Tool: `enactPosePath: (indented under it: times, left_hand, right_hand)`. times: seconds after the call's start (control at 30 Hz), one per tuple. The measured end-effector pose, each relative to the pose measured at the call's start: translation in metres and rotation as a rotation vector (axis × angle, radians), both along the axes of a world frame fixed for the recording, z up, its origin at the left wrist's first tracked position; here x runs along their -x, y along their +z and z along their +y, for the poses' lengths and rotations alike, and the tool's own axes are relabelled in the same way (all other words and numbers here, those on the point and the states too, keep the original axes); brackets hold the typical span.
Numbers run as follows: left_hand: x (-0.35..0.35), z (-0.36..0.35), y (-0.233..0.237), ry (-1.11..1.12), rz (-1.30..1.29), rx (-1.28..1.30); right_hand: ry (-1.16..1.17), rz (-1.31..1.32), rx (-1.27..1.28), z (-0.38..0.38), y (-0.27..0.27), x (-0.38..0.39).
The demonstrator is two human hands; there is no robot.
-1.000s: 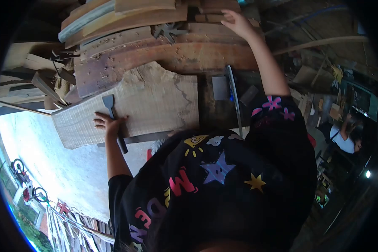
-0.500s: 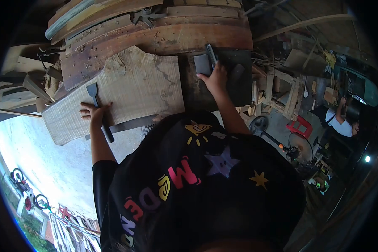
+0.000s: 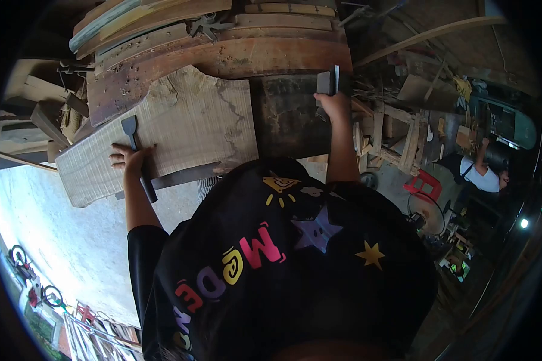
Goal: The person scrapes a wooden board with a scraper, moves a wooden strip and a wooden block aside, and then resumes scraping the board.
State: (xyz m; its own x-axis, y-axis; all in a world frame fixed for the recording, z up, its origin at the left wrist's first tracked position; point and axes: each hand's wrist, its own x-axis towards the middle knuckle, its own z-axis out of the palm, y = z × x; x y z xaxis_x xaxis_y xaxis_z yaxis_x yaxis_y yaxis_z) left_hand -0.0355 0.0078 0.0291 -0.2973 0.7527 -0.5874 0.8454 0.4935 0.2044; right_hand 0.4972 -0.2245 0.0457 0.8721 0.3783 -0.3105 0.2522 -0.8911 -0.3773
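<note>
My left hand lies on a pale wooden slab that has one ragged edge, its fingers spread. A chisel-like tool with a wide flat blade passes under this hand. Its dark handle sticks out past the wrist, over the slab's near edge. At the right end of the dark bench top, my right hand is closed around a small grey block and a narrow, shiny-edged bar. I cannot make out their exact kind. Its thumb shows on the left side; the other fingers are mostly hidden.
Long boards with wood chips lie behind the slab, with a star-shaped metal part on them. Scrap wood is piled at right, near a fan and a red stool. Another person works farther right.
My right hand has moved right across the dark bench top, carrying the grey block and bar. My left hand, the chisel-like tool and the slab keep their places relative to each other.
</note>
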Motion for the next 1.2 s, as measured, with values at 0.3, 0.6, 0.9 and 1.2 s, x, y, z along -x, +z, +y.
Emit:
enactPosePath:
  times: [0.3, 0.6, 0.9, 1.2]
  left_hand:
    - [0.001, -0.003, -0.004, 0.010, -0.036, -0.036]
    - [0.000, -0.004, -0.008, 0.028, -0.005, -0.036]
    - [0.001, -0.004, -0.007, 0.047, 0.021, -0.030]
    - [-0.005, -0.006, 0.001, 0.051, 0.060, 0.022]
  right_hand:
    - [0.071, -0.125, 0.298, 0.021, 0.007, 0.038]
    - [0.606, -0.529, 0.105, 0.116, 0.067, 0.010]
    - [0.816, -0.546, 0.545, 0.299, 0.059, -0.022]
    - [1.123, -0.527, 0.416, 0.343, 0.029, -0.028]
